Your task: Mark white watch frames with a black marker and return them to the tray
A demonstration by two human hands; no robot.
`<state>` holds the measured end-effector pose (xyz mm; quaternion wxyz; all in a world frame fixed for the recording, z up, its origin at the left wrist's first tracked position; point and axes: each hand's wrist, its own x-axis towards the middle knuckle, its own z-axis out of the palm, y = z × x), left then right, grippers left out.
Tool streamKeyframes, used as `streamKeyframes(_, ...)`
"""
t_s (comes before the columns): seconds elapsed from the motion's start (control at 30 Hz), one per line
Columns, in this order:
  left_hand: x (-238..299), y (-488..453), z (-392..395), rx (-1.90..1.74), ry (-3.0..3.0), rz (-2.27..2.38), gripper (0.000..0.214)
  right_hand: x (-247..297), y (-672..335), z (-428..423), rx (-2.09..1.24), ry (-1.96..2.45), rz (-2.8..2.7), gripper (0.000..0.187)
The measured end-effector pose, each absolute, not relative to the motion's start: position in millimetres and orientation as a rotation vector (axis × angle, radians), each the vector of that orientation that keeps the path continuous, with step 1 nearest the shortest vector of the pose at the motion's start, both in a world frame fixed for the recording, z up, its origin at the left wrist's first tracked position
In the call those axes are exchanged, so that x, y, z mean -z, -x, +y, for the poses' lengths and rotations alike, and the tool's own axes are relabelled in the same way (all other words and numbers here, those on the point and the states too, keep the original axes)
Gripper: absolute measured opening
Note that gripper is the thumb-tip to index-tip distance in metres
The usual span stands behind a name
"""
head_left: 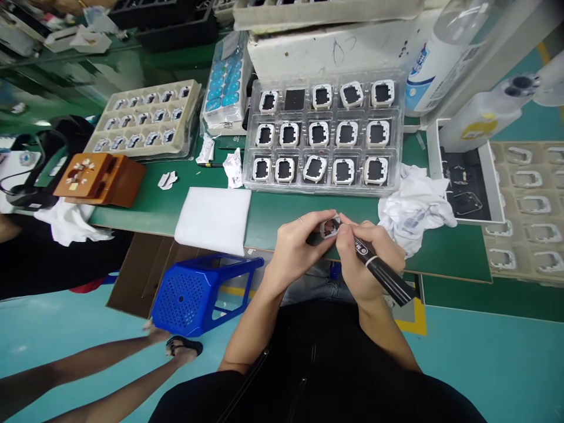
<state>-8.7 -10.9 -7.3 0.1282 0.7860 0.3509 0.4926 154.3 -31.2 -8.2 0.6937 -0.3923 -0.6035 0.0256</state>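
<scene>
My left hand (296,247) pinches a small white square frame part (329,227) with a dark centre, just above the near edge of the green table (308,208). My right hand (368,255) grips a black marker pen (382,272), its tip resting on that part. Both hands meet in front of a clear plastic tray (324,138) holding several of the same white-framed parts in rows.
A white foam pad (214,218) lies left of my hands and a crumpled white cloth (416,205) to the right. A beige tray of parts (145,120) and an orange block (99,178) stand at left. A blue stool (198,291) and another person's legs (88,364) are below.
</scene>
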Motion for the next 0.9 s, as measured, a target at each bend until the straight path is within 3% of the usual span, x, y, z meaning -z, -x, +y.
streamKeyframes(0.9, 3.9, 8.8, -14.2, -1.414, -2.217, 1.036, 0.032, 7.7, -154.3, -30.3, -0.051, 0.881, -1.343, 0.017)
